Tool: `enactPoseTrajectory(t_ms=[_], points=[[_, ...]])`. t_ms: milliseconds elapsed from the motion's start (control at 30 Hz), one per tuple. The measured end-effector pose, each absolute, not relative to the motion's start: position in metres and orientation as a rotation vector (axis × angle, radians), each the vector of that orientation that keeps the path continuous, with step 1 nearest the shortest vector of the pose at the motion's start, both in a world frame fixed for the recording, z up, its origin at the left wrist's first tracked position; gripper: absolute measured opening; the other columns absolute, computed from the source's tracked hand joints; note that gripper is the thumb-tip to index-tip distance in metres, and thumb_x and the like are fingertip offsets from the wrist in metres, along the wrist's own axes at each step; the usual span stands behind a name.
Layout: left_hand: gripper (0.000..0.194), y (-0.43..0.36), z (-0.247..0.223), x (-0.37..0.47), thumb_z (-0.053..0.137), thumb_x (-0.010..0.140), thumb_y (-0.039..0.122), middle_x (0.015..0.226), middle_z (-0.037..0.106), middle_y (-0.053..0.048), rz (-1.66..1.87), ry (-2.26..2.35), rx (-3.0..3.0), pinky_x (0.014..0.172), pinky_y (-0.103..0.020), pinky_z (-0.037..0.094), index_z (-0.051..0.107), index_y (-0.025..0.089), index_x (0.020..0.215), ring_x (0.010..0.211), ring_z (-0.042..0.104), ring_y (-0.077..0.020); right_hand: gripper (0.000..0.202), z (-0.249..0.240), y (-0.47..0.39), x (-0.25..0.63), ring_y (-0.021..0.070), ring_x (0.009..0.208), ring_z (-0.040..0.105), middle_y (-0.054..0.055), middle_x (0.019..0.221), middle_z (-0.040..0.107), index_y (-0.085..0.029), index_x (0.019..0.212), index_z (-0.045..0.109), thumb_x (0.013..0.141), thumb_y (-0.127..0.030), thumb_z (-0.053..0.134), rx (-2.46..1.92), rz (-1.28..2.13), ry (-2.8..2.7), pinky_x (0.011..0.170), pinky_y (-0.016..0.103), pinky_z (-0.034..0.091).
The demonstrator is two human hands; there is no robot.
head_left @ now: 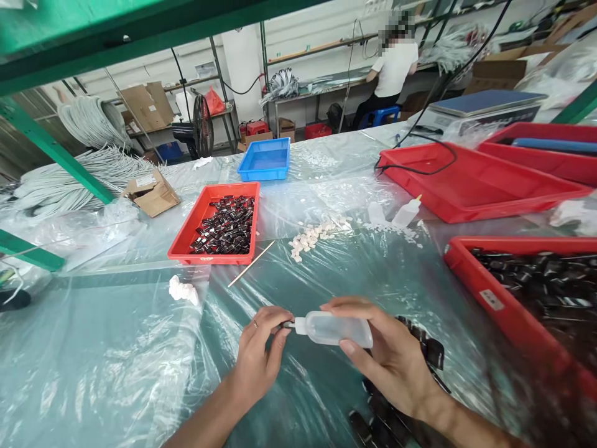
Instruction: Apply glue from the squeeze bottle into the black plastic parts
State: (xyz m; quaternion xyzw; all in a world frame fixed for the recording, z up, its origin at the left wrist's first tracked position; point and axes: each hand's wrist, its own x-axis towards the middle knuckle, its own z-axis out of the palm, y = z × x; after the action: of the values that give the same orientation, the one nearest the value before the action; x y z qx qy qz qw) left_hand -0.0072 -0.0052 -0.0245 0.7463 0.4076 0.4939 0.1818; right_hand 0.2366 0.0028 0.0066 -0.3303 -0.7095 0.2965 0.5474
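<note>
My right hand (392,354) is wrapped around a translucent squeeze bottle (338,328), which lies sideways with its nozzle pointing left. The fingers of my left hand (261,342) pinch a small dark part (285,324), mostly hidden by the fingertips, and the nozzle tip meets it. Under and beside my right hand lie several loose black glossy pieces (433,353) on the plastic-covered table. Farther forward is a scatter of small whitish pieces (308,238). A thin wooden stick (252,264) rests left of them.
A red tray (212,258) of small black parts stands ahead to the left, a blue tray (265,163) behind it. Crumpled white tissue (183,290) lies at left. Another red tray (489,298) with black pieces is at right. A second bottle (407,213) leans near it. A person (394,68) sits far back.
</note>
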Motion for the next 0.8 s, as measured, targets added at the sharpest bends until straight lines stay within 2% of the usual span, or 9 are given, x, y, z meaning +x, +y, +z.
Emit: enactPoseTrajectory(t_ms=[167,333,433,567,800], points=[[0.044,-0.0097,-0.0235,-0.0060,0.060,0.106,0.018,0.104,0.087,-0.005,1.407,1.148,2.096,0.056,-0.043,0.072,0.071,0.044,0.140,0.085,0.085,-0.0301,0.040,0.0047,0.0000,0.2345,0.0296,0.102,0.085,0.006,0.116,0.085,-0.040,0.133,0.073,0.097,-0.024,0.074,-0.758,0.638,-1.702,0.080,0.038,0.076],[0.050,-0.0101,-0.0203,-0.0047,0.060,0.105,0.019,0.101,0.088,-0.006,1.419,1.137,2.081,0.049,-0.046,0.071,0.071,0.048,0.143,0.075,0.084,-0.0323,0.044,0.0051,0.0023,0.2377,0.0335,0.102,0.085,0.007,0.117,0.084,-0.042,0.136,0.071,0.096,-0.025,0.074,-0.755,0.630,-1.741,0.078,0.044,0.076],[0.050,-0.0107,-0.0197,-0.0058,0.060,0.105,0.016,0.102,0.088,-0.005,1.402,1.139,2.114,0.056,-0.044,0.073,0.070,0.045,0.144,0.076,0.084,-0.0295,0.046,0.0061,0.0033,0.2402,0.0316,0.105,0.084,0.007,0.120,0.084,-0.041,0.138,0.071,0.096,-0.021,0.073,-0.737,0.638,-1.762,0.081,0.042,0.076],[0.045,-0.0113,-0.0199,-0.0075,0.063,0.105,0.012,0.107,0.089,-0.004,1.405,1.147,2.156,0.075,-0.040,0.074,0.071,0.039,0.140,0.089,0.087,-0.0269,0.051,0.0083,0.0037,0.2419,0.0301,0.108,0.082,0.007,0.122,0.083,-0.042,0.139,0.071,0.095,-0.017,0.074,-0.710,0.632,-1.775,0.083,0.042,0.075],[0.037,-0.0094,-0.0185,-0.0073,0.061,0.108,0.014,0.107,0.088,-0.004,1.403,1.146,2.184,0.076,-0.037,0.072,0.070,0.035,0.137,0.090,0.086,-0.0249,0.057,0.0062,0.0028,0.2434,0.0343,0.105,0.083,0.009,0.122,0.083,-0.045,0.142,0.070,0.093,-0.016,0.073,-0.718,0.612,-1.787,0.080,0.049,0.074]])
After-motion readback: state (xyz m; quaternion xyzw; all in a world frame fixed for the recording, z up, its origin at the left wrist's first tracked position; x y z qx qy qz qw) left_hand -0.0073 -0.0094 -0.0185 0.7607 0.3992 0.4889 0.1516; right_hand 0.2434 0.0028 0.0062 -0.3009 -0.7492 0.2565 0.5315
